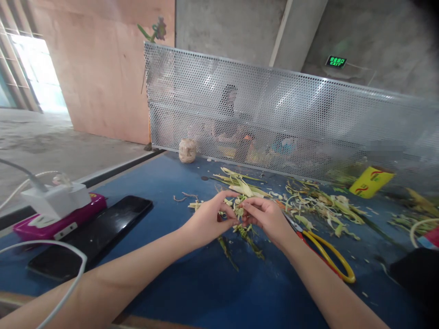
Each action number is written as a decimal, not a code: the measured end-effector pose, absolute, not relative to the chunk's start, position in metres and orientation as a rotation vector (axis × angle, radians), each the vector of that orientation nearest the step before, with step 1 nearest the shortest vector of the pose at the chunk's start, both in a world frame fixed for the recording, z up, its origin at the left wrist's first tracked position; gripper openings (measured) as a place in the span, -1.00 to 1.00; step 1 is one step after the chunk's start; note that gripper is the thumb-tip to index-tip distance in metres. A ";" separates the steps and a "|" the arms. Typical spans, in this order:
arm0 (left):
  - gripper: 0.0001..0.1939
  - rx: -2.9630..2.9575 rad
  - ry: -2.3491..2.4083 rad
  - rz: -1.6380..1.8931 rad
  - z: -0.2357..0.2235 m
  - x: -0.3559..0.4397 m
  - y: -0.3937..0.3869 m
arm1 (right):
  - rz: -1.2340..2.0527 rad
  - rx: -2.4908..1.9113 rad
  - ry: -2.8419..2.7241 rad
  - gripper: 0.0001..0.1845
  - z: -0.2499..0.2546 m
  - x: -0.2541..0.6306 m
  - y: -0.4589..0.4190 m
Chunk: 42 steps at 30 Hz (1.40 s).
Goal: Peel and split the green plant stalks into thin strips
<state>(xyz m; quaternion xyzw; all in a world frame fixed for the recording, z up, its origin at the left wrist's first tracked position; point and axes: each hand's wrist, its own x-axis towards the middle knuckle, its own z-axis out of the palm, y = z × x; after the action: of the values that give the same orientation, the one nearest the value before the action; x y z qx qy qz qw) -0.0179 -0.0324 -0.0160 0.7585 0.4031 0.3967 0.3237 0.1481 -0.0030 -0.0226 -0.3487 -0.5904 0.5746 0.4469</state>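
Note:
Over the blue table (pixel 206 297), both hands meet around a small bunch of pale green plant strips (pixel 238 209). My left hand (pixel 209 221) curls round its left side, thumb and fingertips closed on it. From the right, my right hand (pixel 269 218) pinches the same bunch between thumb and fingers. Dark green stems (pixel 252 244) hang or lie below the fingers; which of the two I cannot tell. Scissors with yellow handles (pixel 331 256) lie beside my right forearm, partly covered by it. Long pale leaf strips (pixel 240 183) lie just behind the hands.
At left are a black phone (pixel 103 233), a magenta power strip (pixel 78 219) with white chargers (pixel 56 198), and a white cable crossing my left forearm. A perforated metal screen (pixel 274 119) borders the back, near a wrapped roll (pixel 187 151), plant scraps (pixel 318 205) and a yellow packet (pixel 372 181). Someone sits beyond it.

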 end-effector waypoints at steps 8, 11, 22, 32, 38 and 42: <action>-0.44 2.017 1.230 1.089 -0.016 -0.020 -0.033 | 1.371 -0.890 -1.566 -0.78 -0.023 0.146 -0.004; -0.39 2.010 1.227 1.132 -0.015 -0.020 -0.035 | 1.352 -0.893 -1.590 -0.78 -0.023 0.147 -0.003; -0.55 2.000 1.183 1.183 -0.015 -0.019 -0.031 | 1.352 -0.878 -1.633 -0.81 -0.020 0.144 -0.009; -0.51 2.001 1.185 1.155 -0.015 -0.019 -0.031 | 1.358 -0.874 -1.556 -0.72 -0.019 0.141 -0.010; -0.52 1.919 1.178 1.167 -0.012 -0.019 -0.031 | 1.356 -0.839 -1.616 -0.79 -0.022 0.143 -0.008; -0.55 1.871 1.158 1.205 -0.013 -0.018 -0.031 | 1.338 -0.837 -1.649 -0.83 -0.023 0.145 -0.008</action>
<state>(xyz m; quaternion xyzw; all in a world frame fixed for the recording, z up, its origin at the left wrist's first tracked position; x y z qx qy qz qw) -0.0183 -0.0307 -0.0127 0.7088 0.4386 0.4566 0.3112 0.1447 -0.0079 -0.0230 -0.3334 -0.6568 0.5329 0.4164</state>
